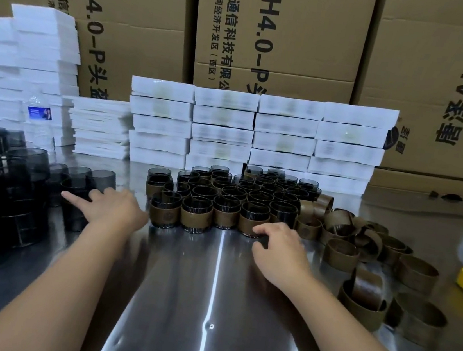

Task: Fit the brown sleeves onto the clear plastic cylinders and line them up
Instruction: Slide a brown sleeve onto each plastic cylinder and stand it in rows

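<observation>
Supplies flank the work: bare cylinders [76, 181] at left of frame, loose sleeves [362, 242] at right, sleeved cylinders [221, 200] ranked at centre, presumably so each hand reaches its own stock. We see the left hand [111, 206] spread and empty, index finger extended toward the bare cylinders. The right hand [277, 246] curls loosely at the front row, and we cannot tell whether it grips anything.

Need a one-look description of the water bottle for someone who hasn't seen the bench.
Find the tallest white foam stack at the back left of the table. The bottle stands upright in front of it, just behind the bare dark cylinders. It alone carries a blue label.
</observation>
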### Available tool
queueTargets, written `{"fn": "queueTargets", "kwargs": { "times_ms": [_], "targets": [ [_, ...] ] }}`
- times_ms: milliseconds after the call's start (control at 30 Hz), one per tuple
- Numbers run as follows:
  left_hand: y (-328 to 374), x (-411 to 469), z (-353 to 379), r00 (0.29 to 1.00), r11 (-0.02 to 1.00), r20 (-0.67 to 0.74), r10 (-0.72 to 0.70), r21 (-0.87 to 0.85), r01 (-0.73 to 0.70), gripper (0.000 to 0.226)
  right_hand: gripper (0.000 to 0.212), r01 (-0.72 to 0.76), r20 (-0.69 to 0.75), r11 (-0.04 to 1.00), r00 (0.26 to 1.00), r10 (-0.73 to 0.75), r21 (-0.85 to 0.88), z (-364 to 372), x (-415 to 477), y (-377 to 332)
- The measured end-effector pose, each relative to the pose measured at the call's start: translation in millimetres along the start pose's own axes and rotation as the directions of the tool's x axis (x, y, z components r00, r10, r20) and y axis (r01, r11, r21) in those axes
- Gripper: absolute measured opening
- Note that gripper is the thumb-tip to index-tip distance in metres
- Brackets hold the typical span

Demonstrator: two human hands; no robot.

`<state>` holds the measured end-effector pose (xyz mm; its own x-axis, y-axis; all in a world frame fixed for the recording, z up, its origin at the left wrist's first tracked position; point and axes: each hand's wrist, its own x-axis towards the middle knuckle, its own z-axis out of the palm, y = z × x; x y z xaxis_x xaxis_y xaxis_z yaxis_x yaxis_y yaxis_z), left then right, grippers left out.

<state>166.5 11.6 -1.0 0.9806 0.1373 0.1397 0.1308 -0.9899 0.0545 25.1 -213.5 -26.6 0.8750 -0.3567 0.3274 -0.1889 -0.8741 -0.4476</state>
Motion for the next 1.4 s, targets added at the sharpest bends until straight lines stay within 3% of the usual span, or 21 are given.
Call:
{"fn": "queueTargets", "kwargs": {
  "times_ms": [167, 433, 633, 867, 1267, 1400],
  "targets": [
    [12, -10, -3, 0.993, 0.992, -0.007, 0.117, -0.055, -0.117, 0.053, 0.041, -0.086, -0.18, 0.909, 0.984, 0.012, -0.409, -16, 1, 5],
    [17, -18, -5, 0.985, 0.97, 0.017, 0.174, -0.177, -0.168, 0.057, 0.039, -0.323, -0.065, 0.67, 0.923, 0.38, -0.669, -36, 5, 16],
    [14, -21, -7, 0.985, 0.97, 0.033, 0.167, -0.187, -0.158, 0.062, 0.041, -0.258, 0.019, 0.743, 0.939, 0.342, -0.618, -36, 1, 13],
    [8, -17, -12, 0.989, 0.969, -0.052, 0.137, -0.202, -0.145, 0.057, 0.042, -0.189, 0.053, 0.936, 0.975, 0.214, -0.298, -28, 0, 7],
    [8, -17, -15, 0.97, 0.891, -0.236, 0.053, -0.428, -0.153, 0.061, 0.021, -0.094, -0.049, 0.977, 0.995, 0.086, -0.191, -22, 5, 12],
    [9, -20, -18, 0.945, 0.791, -0.314, 0.089, -0.554, -0.259, 0.082, 0.023, -0.122, -0.027, 0.99, 0.992, 0.12, -0.075, -18, 7, 11]
  ]
}}
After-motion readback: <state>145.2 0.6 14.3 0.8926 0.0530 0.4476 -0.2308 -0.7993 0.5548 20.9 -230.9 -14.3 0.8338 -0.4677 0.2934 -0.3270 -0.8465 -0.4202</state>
